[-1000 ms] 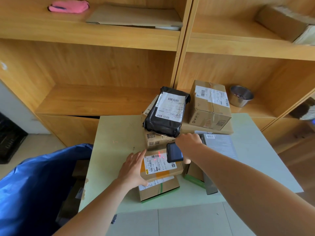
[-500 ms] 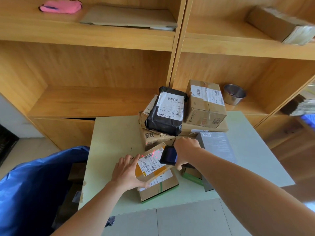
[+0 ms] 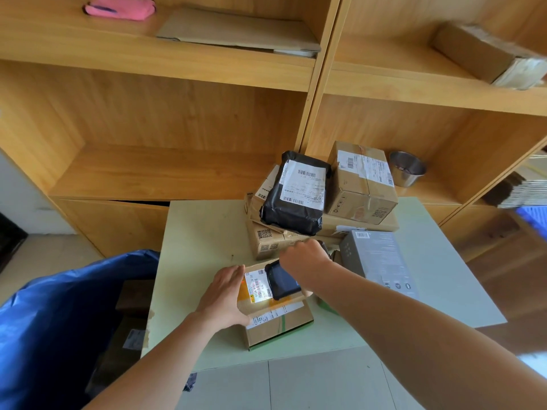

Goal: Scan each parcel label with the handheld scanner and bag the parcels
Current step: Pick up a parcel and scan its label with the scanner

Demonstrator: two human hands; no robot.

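One small box (image 3: pixel 266 294) is being scanned, steadied by the flat left hand (image 3: pixel 225 297) while the scanner (image 3: pixel 281 281) is gripped by the right hand (image 3: pixel 306 258); several parcels (image 3: pixel 299 193) on the desk (image 3: pixel 201 232) remain unbagged.

small brown parcel (image 3: pixel 268 303) with white label (image 3: pixel 257 287) atop another box, black scanner (image 3: pixel 281 280) just above the label

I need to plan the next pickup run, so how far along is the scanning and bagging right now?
Done: a few parcels already lie in the blue bag. In hand: the right hand holds the scanner over the label of a small box that the left hand steadies. Left: the box beneath it, the black mailer, the grey box and the stacked cartons.
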